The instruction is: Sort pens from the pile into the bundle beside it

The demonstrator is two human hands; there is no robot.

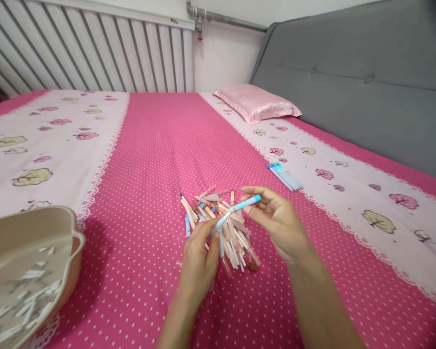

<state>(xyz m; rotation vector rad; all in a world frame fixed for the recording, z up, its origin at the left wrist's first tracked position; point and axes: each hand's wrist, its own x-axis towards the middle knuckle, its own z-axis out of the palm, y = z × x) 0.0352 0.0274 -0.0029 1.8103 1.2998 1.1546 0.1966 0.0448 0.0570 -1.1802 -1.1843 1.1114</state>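
A thin white pen with a blue cap (236,209) is held between both hands above the bed. My left hand (198,261) pinches its white lower end. The fingertips of my right hand (279,220) grip the blue capped end. Beneath the hands lies a heap of several loose pens (221,228), mostly orange, white and blue, on the pink dotted bedsheet (148,160). A small neat bundle of blue pens (285,175) rests farther right on the sheet.
A beige plastic basin (32,261) holding several white strips sits at the lower left. A pink pillow (256,103) lies at the head of the bed, against a grey padded headboard (366,82). White slatted panels (94,53) stand behind the bed.
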